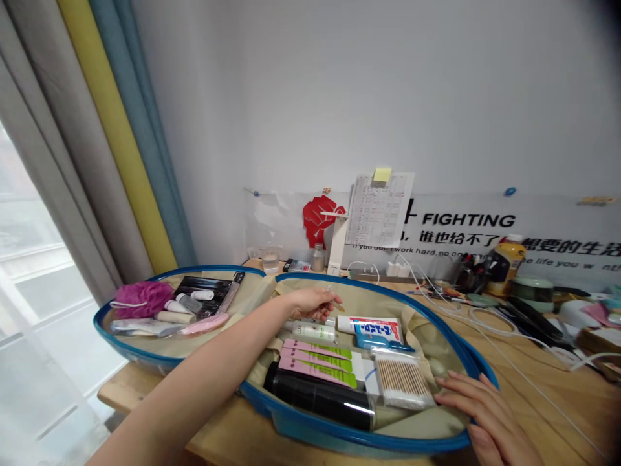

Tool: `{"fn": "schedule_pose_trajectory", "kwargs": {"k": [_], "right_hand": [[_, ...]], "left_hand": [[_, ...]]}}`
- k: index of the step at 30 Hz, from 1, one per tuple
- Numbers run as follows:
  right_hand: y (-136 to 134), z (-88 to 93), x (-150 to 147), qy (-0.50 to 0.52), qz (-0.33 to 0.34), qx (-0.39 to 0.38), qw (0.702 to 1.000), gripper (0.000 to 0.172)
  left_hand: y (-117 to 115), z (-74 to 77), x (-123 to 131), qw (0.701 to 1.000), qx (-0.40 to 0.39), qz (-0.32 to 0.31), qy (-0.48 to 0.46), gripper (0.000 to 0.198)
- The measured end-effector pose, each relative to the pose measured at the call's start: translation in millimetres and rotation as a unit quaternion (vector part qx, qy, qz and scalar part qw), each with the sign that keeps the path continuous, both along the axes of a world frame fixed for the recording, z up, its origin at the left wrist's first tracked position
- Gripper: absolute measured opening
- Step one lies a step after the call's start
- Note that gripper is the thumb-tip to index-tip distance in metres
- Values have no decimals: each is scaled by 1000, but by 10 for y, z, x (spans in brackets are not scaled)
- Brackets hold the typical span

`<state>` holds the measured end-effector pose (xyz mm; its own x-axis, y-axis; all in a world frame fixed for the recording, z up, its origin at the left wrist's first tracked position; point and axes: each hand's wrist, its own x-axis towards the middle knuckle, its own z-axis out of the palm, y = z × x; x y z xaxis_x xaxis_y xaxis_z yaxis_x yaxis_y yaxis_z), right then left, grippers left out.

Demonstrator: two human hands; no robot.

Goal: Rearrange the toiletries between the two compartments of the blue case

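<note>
An open blue-rimmed travel case (286, 362) with a beige lining lies on the wooden desk, its two halves side by side. My left hand (313, 304) reaches over the right half, pinching a thin cotton swab (334, 306). My right hand (485, 414) lies with fingers spread on the case's blue rim (466, 382), near a bag of cotton swabs (402, 382). Below my left hand lie a toothpaste tube (371, 328), a white bottle (313, 332), several pink-and-green tubes (317, 364) and a black bottle (315, 396). The left half holds a pink bath puff (140, 299) and small toiletries.
Behind the case, the desk holds a yellow bottle (504, 265), a glass (270, 262), a white lamp (337, 243), white cables (485, 323) and assorted clutter at the right. A printed banner (460, 220) lines the wall. Curtains and a bright window stand at the left.
</note>
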<state>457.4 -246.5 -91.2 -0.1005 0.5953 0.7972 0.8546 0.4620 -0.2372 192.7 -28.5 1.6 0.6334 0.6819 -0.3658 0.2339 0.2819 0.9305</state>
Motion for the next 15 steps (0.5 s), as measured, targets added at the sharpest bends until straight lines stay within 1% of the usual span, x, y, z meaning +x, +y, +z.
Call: {"fn": "schedule_pose_trajectory", "kwargs": {"k": [2,4,8,11,15], "right_hand": [[3,4,12,-42,10,0,999,27],[11,5,38,-72,16,4,997,25],[22,-17,64,-56,6,17,998,27],[12,-38,73,-67,1,3,998,28],[1,-58,123,-93,-5,-8,996,29]], "left_hand": [[-9,3,-4,1000,14,-10,-5,15],[-17,1,-3,998,59,-17,4,16],[-19,-38,30,987,154,-9,38,25],[-24,-97,82,975,213,-2,63,30],[-46,-178,142,957,270,-16,105,33]]}}
